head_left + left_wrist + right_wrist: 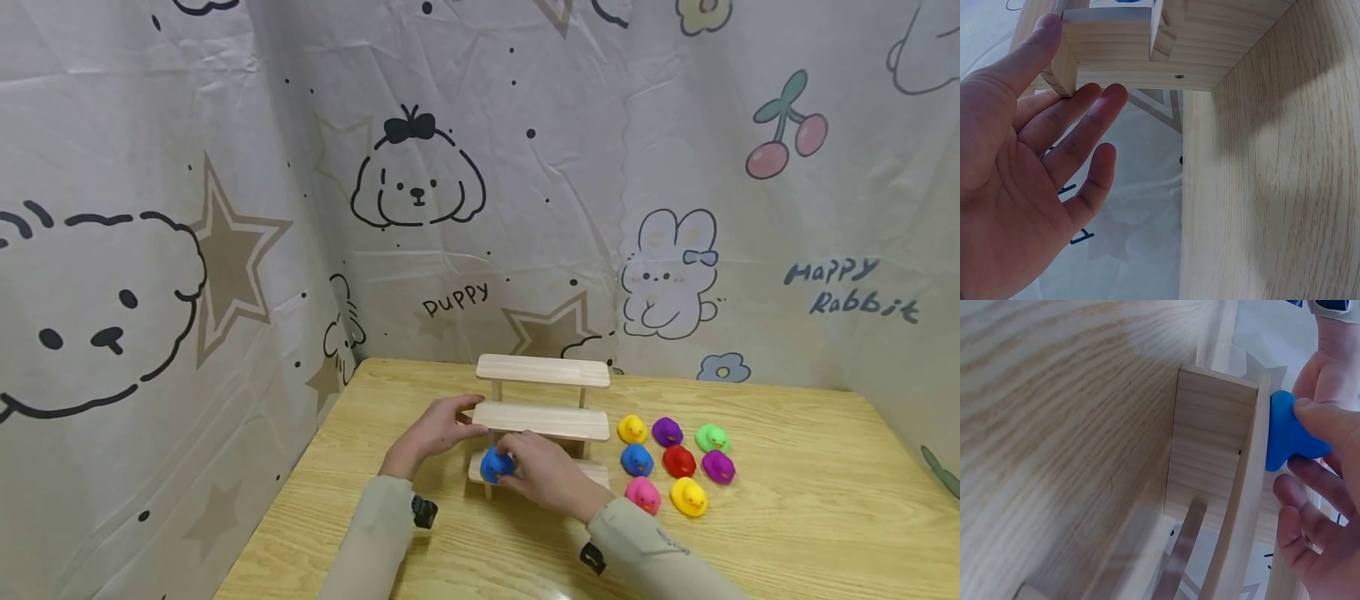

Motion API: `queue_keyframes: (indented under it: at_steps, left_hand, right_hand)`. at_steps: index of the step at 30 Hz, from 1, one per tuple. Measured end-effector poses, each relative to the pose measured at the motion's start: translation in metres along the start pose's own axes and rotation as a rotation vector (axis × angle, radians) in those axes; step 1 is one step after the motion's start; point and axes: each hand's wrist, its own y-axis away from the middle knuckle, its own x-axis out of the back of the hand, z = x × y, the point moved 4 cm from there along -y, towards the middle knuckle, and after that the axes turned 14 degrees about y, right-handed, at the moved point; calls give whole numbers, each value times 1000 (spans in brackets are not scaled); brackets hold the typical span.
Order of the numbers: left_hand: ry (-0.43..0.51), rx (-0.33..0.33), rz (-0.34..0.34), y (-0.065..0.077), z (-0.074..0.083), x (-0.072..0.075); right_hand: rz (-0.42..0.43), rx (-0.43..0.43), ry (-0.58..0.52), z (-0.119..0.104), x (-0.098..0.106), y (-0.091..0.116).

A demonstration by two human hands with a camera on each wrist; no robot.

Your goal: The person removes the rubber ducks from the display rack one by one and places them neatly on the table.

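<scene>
A blue rubber duck sits at the left end of the lowest board of a three-tier wooden display shelf. My right hand pinches this duck between thumb and fingers; in the right wrist view the blue duck touches the board. My left hand holds the left end of the middle board, thumb at its front edge and fingers at the back. The left wrist view shows that hand with its thumb and fingertips about the board's end.
Right of the shelf, several rubber ducks stand in loose rows on the wooden table, among them a red duck, a green duck and a pink duck. A printed curtain hangs behind and at the sides.
</scene>
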Motion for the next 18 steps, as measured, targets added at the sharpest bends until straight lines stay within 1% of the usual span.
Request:
queue_keyframes:
  at_steps: [5,10,18]
  left_hand:
    - [-2,2,0,0,-1,0]
    - [3,6,2,1,-1,-1]
    - [3,33,11,-1,-2,-2]
  right_hand:
    - [33,11,3,0,-1,0]
    - [40,15,2,0,0,2]
    - [92,33,-8,0,8,12]
